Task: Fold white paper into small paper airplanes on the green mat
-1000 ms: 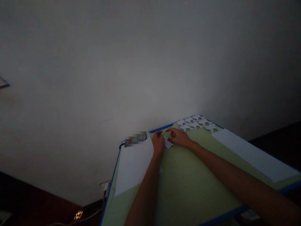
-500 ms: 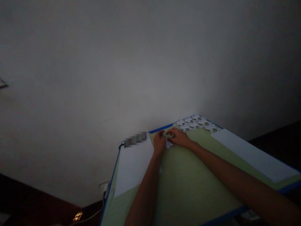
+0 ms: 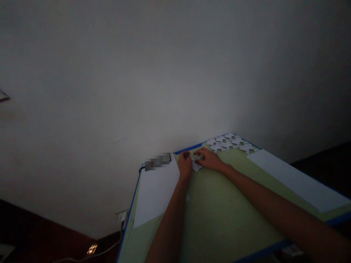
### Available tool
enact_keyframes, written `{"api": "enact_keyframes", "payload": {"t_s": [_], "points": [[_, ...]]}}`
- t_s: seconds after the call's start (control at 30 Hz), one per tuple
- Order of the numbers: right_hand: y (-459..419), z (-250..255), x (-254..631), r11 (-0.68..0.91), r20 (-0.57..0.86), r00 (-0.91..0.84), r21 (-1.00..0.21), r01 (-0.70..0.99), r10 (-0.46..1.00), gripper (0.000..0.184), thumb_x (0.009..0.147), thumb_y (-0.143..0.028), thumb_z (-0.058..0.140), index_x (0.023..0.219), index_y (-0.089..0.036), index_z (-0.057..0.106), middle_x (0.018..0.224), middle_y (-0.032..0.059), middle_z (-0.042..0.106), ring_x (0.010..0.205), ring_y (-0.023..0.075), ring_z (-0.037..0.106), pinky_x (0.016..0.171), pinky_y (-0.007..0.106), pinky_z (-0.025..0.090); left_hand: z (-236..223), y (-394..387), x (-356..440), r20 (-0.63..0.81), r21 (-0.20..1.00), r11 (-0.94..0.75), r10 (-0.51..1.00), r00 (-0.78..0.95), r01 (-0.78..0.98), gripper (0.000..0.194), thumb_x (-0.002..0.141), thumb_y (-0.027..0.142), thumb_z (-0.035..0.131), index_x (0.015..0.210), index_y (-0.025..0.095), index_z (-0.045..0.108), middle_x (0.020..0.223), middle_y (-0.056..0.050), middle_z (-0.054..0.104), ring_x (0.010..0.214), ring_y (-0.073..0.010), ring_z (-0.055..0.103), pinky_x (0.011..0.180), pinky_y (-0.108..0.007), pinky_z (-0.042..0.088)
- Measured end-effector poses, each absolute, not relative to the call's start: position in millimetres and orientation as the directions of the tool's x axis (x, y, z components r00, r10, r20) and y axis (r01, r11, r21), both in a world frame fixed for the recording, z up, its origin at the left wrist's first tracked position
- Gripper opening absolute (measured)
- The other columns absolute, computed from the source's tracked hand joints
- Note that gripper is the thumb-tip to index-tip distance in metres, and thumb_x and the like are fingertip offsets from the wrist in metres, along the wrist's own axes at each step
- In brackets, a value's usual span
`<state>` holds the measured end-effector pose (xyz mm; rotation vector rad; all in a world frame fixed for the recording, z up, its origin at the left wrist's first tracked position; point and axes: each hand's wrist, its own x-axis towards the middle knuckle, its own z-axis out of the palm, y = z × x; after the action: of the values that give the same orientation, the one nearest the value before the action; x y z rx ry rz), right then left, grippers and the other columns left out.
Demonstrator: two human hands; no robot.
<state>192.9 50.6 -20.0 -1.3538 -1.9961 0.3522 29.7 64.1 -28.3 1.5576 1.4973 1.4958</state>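
One pale wall (image 3: 175, 73) fills most of my view, above the green, blue-edged tabletop (image 3: 214, 219). My right forearm (image 3: 263, 199) slants inward across it; my left forearm (image 3: 170, 223) runs more steeply forward. White paper (image 3: 296, 180) lies along the right side, more (image 3: 155, 197) on the left, and a cluster of folded paper shapes (image 3: 226, 145) at the far right corner. My right hand (image 3: 210, 159) bends in at the wrist, fingers arched, and my left hand (image 3: 185, 164) curls opposite. The small folded paper (image 3: 196, 167) sits between them, partly hidden; I can't tell whether either hand pinches it.
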Motion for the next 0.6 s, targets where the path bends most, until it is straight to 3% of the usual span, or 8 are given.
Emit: {"api": "enact_keyframes", "payload": {"t_s": [0.6], "points": [[47.7, -15.0, 193.0, 0.426, 0.368, -0.255, -0.524, 0.737, 0.894, 0.03, 0.086, -0.036, 0.07, 0.114, -0.027, 0.076, 0.118, 0.0038, 0.072, 0.101, 0.0223, 0.07, 0.085, 0.032, 0.049, -21.8, 59.0, 31.8, 0.347, 0.901, -0.24, 0.899, -0.268, 0.362, 0.02, 0.081, 0.007, 0.055, 0.095, 0.018, 0.064, 0.1, -0.009, 0.073, 0.097, -0.0204, 0.07, 0.092, -0.035, 0.054]]}}
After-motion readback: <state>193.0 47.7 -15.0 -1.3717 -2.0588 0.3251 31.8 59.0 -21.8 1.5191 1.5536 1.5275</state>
